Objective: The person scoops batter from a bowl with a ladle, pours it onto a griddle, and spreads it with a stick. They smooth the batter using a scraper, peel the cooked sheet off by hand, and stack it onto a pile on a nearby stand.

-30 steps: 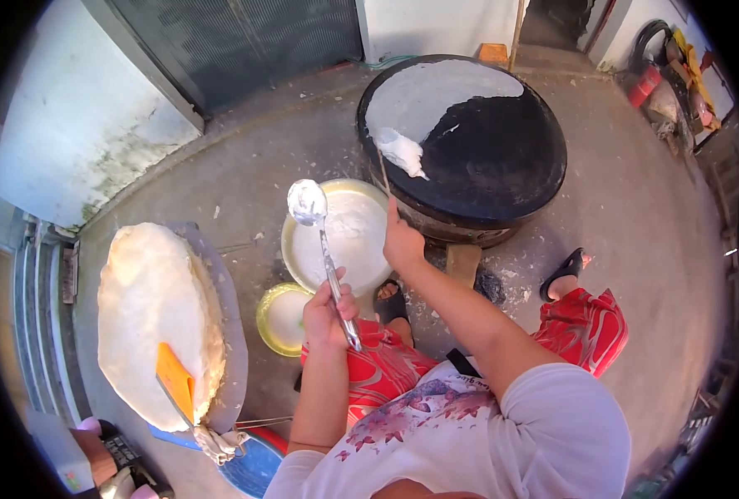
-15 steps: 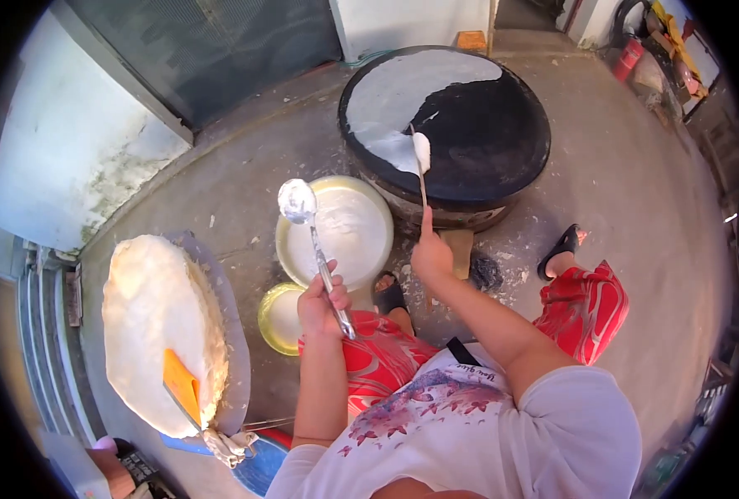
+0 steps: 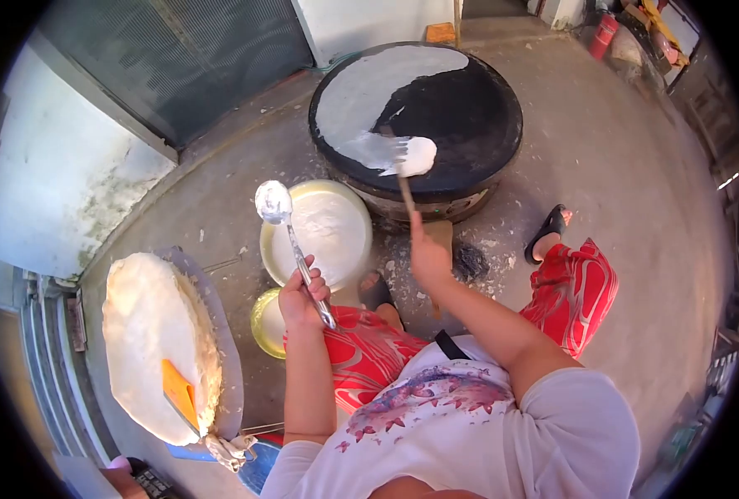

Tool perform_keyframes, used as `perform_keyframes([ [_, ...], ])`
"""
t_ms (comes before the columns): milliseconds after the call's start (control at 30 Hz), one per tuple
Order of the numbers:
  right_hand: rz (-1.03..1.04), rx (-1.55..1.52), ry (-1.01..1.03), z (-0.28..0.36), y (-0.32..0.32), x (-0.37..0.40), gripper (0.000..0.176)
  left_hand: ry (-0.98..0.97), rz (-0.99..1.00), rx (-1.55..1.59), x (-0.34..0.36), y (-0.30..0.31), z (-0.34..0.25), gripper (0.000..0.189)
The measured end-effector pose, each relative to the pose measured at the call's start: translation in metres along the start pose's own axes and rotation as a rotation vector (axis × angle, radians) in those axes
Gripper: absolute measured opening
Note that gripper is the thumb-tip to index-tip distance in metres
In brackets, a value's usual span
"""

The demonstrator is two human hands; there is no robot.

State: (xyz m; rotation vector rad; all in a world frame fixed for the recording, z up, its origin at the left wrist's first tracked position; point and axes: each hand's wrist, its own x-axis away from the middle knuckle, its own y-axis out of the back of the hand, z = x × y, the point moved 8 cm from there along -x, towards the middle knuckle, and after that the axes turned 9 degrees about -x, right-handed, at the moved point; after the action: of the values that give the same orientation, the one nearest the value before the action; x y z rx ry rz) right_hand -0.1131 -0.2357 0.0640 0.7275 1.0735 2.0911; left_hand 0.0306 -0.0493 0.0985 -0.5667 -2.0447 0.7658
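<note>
My left hand (image 3: 304,298) is closed around the handle of a metal ladle (image 3: 274,202), its batter-smeared bowl raised beside a large basin (image 3: 266,258) of white batter. My right hand (image 3: 430,256) grips the thin wooden handle of a batter spreader (image 3: 407,197), its index finger along the stick. The spreader's head, partly blurred, touches the near side of a round black griddle (image 3: 461,108). A thin pale batter layer (image 3: 357,96) covers the griddle's left and far parts. A thick white blob of batter (image 3: 420,156) lies just right of the spreader.
At left, a tall stack of thin flatbreads (image 3: 149,333) carries an orange scraper (image 3: 180,391). A smaller yellow-rimmed bowl (image 3: 258,326) stands by my left knee. A blue tub (image 3: 263,467) and a crumpled cloth (image 3: 231,450) are below the stack. A red cylinder (image 3: 604,35) stands far right.
The spreader's head has turned and shifted slightly right across the griddle, and the batter blob beside it looks wider. The ladle stays raised in my left hand. The whole view has shifted slightly.
</note>
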Motion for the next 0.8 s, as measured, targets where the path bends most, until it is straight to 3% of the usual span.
perform_keyframes([
  [33,0.017,0.082,0.141,0.009,-0.010,-0.001,0.069,0.002,-0.001,-0.007,0.000,0.000,0.001,0.029],
  [100,0.013,0.059,0.186,-0.003,-0.018,-0.008,0.068,0.033,0.007,0.015,-0.001,-0.003,0.004,0.028],
  [167,-0.280,0.038,0.076,-0.040,0.013,-0.019,0.072,0.036,-0.001,0.003,0.000,-0.005,0.003,0.028],
  [200,-0.118,-0.007,-0.018,-0.047,0.030,-0.011,0.069,0.043,-0.007,0.006,0.001,-0.006,0.006,0.028],
  [333,-0.052,0.061,-0.100,-0.063,0.045,0.002,0.069,0.002,-0.023,-0.016,-0.003,-0.008,0.005,0.026],
  [400,0.031,0.152,0.156,-0.046,0.031,0.001,0.066,0.013,-0.019,-0.010,-0.004,-0.010,0.008,0.027],
  [433,0.030,0.145,0.153,-0.057,0.029,-0.005,0.066,0.018,-0.011,-0.001,-0.004,-0.012,0.008,0.027],
  [500,-0.133,0.097,0.075,-0.090,0.046,-0.022,0.065,0.033,-0.012,-0.006,-0.004,-0.013,0.009,0.027],
  [633,-0.209,-0.001,-0.102,-0.116,0.086,-0.028,0.060,0.025,-0.033,-0.017,-0.007,-0.012,0.012,0.029],
  [700,-0.093,-1.270,-0.349,-0.125,0.061,-0.029,0.053,0.019,-0.039,-0.015,-0.009,-0.014,0.013,0.030],
  [733,-0.061,-1.321,-0.337,-0.122,0.047,-0.029,0.047,0.026,-0.037,-0.006,-0.009,-0.016,0.014,0.030],
  [800,-0.184,-0.703,-0.045,-0.120,0.044,-0.015,0.047,0.034,-0.039,-0.009,-0.010,-0.018,0.014,0.030],
])
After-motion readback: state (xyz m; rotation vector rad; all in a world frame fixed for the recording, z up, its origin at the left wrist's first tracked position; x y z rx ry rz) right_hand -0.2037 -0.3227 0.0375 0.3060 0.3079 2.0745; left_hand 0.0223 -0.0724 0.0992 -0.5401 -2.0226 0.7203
